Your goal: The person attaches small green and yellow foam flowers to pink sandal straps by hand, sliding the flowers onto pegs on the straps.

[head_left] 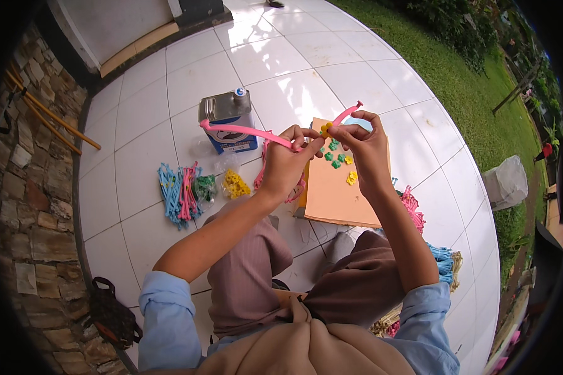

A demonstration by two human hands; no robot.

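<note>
One pink strip [250, 130] in the grip of the left hand [284, 165], over the upper left part of a peach-coloured board [338, 197]. Long, rounded end out to the left, in front of a blue and silver can [236, 142] in this view. At the fingertips of the right hand [367, 153], pinched, a small yellow flower [325, 128], with a pink length ending in a darker knob just beyond. Cannot tell, behind the fingers, about one continuous strip or two. Both hands close together, fingertips nearly meeting at the flower; cannot tell about actual contact.

Below, on the board, several green flowers [338, 164] in a loose cluster, with yellow flowers [351, 179] just beside, toward the lower right. On the white tiled floor [137, 156], left of the board, a bundle of light-blue strips [169, 197] beside pink ones [187, 194], then clear bags of green pieces [204, 187] and yellow pieces [235, 185]. Right of the board, partly behind the right forearm, a pink bundle [413, 211]; nearer, a light-blue bundle [443, 264]. At lower left, near the stone wall [40, 234], a dark bag [114, 312].
</note>
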